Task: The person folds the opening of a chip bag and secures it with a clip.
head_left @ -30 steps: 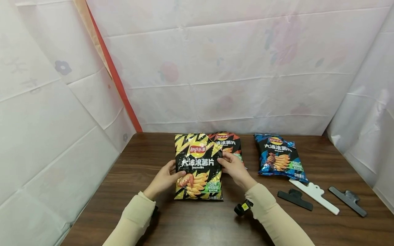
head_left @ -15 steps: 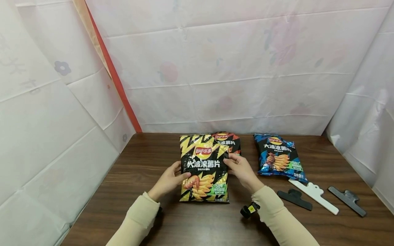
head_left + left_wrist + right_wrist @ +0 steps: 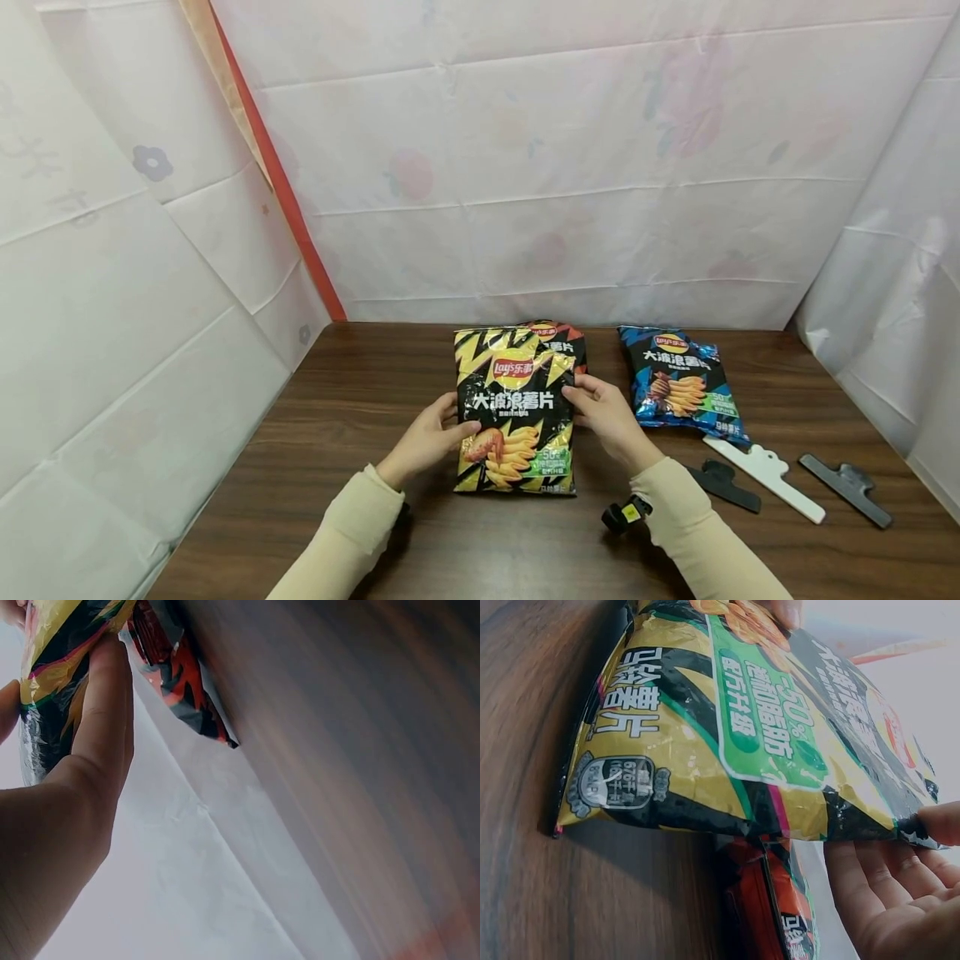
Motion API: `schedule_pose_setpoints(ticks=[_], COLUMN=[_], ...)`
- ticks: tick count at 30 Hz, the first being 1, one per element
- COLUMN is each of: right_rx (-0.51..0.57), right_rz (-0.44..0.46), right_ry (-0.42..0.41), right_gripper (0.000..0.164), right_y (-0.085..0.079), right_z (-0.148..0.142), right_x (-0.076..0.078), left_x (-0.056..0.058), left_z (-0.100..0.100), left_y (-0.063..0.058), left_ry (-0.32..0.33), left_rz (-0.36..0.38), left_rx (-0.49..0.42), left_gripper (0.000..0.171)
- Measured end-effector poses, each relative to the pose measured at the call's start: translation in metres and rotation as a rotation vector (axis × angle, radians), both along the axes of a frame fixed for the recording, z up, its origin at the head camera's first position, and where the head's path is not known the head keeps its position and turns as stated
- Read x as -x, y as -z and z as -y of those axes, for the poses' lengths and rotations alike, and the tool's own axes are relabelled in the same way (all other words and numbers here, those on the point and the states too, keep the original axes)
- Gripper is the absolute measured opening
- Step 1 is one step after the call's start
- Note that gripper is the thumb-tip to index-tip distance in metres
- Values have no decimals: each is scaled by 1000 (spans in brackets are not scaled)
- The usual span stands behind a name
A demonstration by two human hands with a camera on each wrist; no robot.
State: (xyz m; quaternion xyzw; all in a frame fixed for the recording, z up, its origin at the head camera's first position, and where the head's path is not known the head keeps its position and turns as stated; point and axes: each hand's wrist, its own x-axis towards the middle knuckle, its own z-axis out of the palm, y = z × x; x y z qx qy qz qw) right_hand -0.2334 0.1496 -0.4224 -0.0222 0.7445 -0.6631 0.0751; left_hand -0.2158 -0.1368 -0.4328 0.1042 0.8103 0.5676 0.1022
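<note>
- Just now the yellow bag [image 3: 515, 412] has slid a little to the right, both hands going along with it, and it hides more of the red bag [image 3: 567, 344] behind.
- So, as I judge it, the bag is mid-move rather than put down: neither hand has let go.
- The left hand [image 3: 427, 437] pinches its left side, thumb in front, fingers behind.
- The right hand [image 3: 606, 421] pinches the right edge the same way — thumb on the printed front, fingers at the back.
- The yellow bag is front side up over the middle of the table [image 3: 352, 392]; whether its bottom edge touches the wood, I can't tell.
- Counting bags: one yellow, one red, one blue bag [image 3: 678, 383] — a blue flap juts out beside that last one, and I can't tell if it is a second.
- Counting clips: three, namely one white clip [image 3: 767, 479] at the blue bag's lower corner, an inner black clip [image 3: 725, 485] partly behind the right sleeve [image 3: 675, 504], and an outer black clip [image 3: 845, 490].
</note>
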Motion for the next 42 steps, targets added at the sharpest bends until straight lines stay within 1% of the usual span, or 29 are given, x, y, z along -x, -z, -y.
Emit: schedule_pose_setpoints(ticks=[4, 8, 11, 15, 19, 21, 28, 33, 39, 42], right_rx=[-1, -1, -10, -35, -52, -50, -11, -17, -45, -26], right_rz=[-4, -7, -7, -8, -10, -9, -1, 13, 18, 14], right_ry=[3, 9, 18, 39, 52, 46, 38, 50, 72, 82], right_gripper=[31, 30, 27, 27, 30, 32, 38, 42, 53, 54], right_y=[-1, -2, -3, -3, -3, -3, -3, -6, -11, -15], right_z=[-6, -11, -14, -17, -20, -21, -25, -26, -27, -28], right_x=[-3, -7, -8, -10, -12, -13, -16, -16, -17, -17], left_x=[-1, -1, -1, -2, -3, -3, -4, -5, -5, -5], left_z=[-5, -9, -11, -13, -15, -16, -18, -18, -15, -14], left_y=[0, 1, 1, 1, 1, 2, 1, 0, -1, -2], left_ry=[25, 61, 71, 76, 91, 99, 91, 92, 118, 123], left_rz=[4, -5, -4, 2, -1, -5, -24, -23, -33, -30], left_rx=[-7, -19, -30, -49, -62, -60, -28, -36, -41, -26], left_gripper=[59, 60, 60, 59, 58, 58, 62, 63, 61, 62])
